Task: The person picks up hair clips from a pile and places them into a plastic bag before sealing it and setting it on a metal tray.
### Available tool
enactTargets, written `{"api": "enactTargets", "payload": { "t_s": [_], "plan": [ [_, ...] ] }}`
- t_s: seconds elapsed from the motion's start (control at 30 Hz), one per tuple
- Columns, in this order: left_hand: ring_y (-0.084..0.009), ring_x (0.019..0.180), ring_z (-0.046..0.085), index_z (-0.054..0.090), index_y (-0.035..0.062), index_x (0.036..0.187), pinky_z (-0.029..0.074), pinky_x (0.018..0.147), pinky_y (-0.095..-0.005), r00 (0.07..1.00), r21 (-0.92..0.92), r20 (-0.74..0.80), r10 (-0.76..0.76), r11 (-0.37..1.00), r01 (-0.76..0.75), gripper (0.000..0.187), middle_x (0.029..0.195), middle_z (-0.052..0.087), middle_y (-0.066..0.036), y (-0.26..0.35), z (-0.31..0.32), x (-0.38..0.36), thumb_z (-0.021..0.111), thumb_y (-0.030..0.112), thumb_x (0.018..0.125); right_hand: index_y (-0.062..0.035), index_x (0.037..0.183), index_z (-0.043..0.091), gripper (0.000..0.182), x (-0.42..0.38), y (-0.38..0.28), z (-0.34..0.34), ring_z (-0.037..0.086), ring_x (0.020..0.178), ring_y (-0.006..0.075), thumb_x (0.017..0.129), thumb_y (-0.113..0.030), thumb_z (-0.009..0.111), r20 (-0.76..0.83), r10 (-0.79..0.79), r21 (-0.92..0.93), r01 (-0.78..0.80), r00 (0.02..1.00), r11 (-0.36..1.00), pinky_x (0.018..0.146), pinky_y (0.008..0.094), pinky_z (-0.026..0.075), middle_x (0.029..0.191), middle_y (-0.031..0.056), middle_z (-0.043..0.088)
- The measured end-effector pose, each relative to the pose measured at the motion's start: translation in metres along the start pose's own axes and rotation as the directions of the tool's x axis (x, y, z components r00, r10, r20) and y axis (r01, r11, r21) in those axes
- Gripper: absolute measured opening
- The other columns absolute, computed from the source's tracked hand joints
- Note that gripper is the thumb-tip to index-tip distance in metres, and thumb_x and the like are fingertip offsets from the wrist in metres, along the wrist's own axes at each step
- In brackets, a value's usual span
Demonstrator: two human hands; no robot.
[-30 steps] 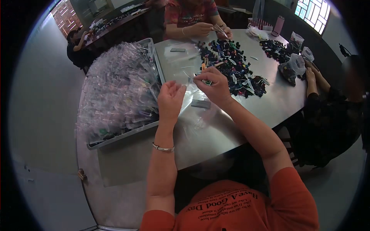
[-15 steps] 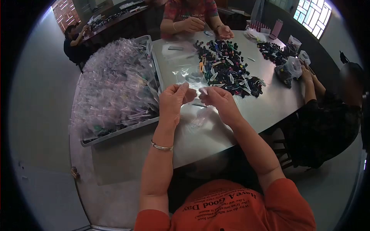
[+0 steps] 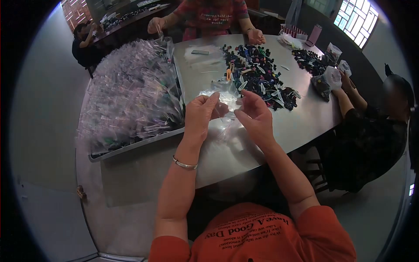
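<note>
My left hand (image 3: 201,114) is closed, its thumb pressed against the fingers on a clear plastic bag (image 3: 228,114) above the near part of the metal table. On the other side of this bag is my right hand (image 3: 256,117), thumb and fingers apart; whether the fingertips touch the film is hard to see. More clear plastic bags (image 3: 224,89) lie flat just beyond my hands. Past them spreads a pile of small hair clips (image 3: 251,70), mostly black, with some white snap clips and an orange one.
Left of my hands stands a grey tray (image 3: 135,144) heaped with filled clear packets (image 3: 126,91). One person (image 3: 214,17) stands across the table (image 3: 297,126), one hand over the tray. Another person (image 3: 366,135) sits at right by bagged clips (image 3: 323,87).
My right hand's fingers have spread from a pinch, while my left hand keeps its grip. The person opposite has moved one hand from above the table to the tray, holding something clear.
</note>
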State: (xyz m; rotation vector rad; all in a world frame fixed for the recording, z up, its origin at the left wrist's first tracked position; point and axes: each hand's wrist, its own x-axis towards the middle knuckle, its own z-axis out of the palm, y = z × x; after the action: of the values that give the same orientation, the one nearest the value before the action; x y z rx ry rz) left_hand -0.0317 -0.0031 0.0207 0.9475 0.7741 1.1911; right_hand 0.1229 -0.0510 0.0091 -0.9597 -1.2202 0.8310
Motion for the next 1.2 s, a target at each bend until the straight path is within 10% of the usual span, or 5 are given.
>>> {"api": "enactTargets", "payload": {
  "t_s": [0.17, 0.33, 0.43, 0.6, 1.2],
  "plan": [
    [-0.0185, 0.065, 0.066, 0.058, -0.0018, 0.077, 0.054, 0.058, -0.0263, 0.998, 0.07, 0.039, -0.047, 0.997, 0.044, 0.027, 0.073, 0.066, -0.014, -0.003, 0.005, -0.003, 0.063, 0.023, 0.088, -0.006, 0.117, 0.056, 0.046, 0.004, -0.006, -0.001, 0.056, 0.083, 0.0146, 0.073, -0.003, 0.069, 0.008, -0.269, -0.45, 0.244, 0.963, 0.859, 0.072, 0.0243, 0.047, 0.098, 0.0074, 0.057],
    [-0.0198, 0.062, 0.066, 0.059, -0.0026, 0.079, 0.054, 0.056, -0.0272, 0.988, 0.15, 0.067, -0.138, 0.981, 0.127, 0.028, 0.073, 0.066, -0.014, -0.004, 0.006, -0.005, 0.061, 0.023, 0.089, -0.0078, 0.095, 0.068, 0.025, 0.016, 0.0, -0.008, 0.058, 0.086, 0.0257, 0.071, -0.004, 0.069, 0.258, -0.61, -0.803, 0.517, 0.75, 0.297, 0.074, 0.0353, 0.048, 0.098, 0.0081, 0.059],
    [-0.0211, 0.072, 0.066, 0.057, -0.0021, 0.091, 0.055, 0.062, -0.03, 0.975, 0.096, 0.151, -0.165, 0.984, 0.152, 0.029, 0.085, 0.065, -0.015, -0.008, 0.006, -0.002, 0.056, 0.027, 0.092, -0.0081, 0.087, 0.069, 0.018, 0.016, 0.003, -0.009, 0.058, 0.088, 0.0269, 0.07, -0.003, 0.068, 0.181, -0.593, -0.763, 0.492, 0.785, 0.418, 0.076, 0.0366, 0.047, 0.095, 0.0081, 0.061],
    [-0.0243, 0.101, 0.057, 0.048, -0.0003, 0.115, 0.046, 0.09, -0.041, 0.913, -0.565, 0.397, -0.1, 0.757, 0.329, 0.045, 0.11, 0.058, -0.015, -0.02, 0.007, 0.003, 0.039, 0.04, 0.097, -0.0082, 0.083, 0.07, 0.017, 0.007, 0.005, 0.002, 0.058, 0.089, 0.026, 0.067, -0.005, 0.07, 0.094, -0.47, -0.658, 0.409, 0.877, 0.632, 0.077, 0.036, 0.047, 0.093, 0.0079, 0.062],
    [-0.0245, 0.098, 0.057, 0.046, 0.0021, 0.118, 0.045, 0.089, -0.0391, 0.938, -0.556, 0.285, -0.2, 0.762, 0.331, 0.033, 0.11, 0.056, -0.013, -0.019, 0.01, -0.003, 0.038, 0.025, 0.096, -0.0103, 0.081, 0.063, 0.019, 0.008, 0.006, 0.013, 0.056, 0.092, 0.0265, 0.064, -0.009, 0.071, 0.238, -0.661, -0.766, 0.556, 0.712, 0.323, 0.082, 0.0388, 0.041, 0.097, 0.005, 0.059]
  ]
}}
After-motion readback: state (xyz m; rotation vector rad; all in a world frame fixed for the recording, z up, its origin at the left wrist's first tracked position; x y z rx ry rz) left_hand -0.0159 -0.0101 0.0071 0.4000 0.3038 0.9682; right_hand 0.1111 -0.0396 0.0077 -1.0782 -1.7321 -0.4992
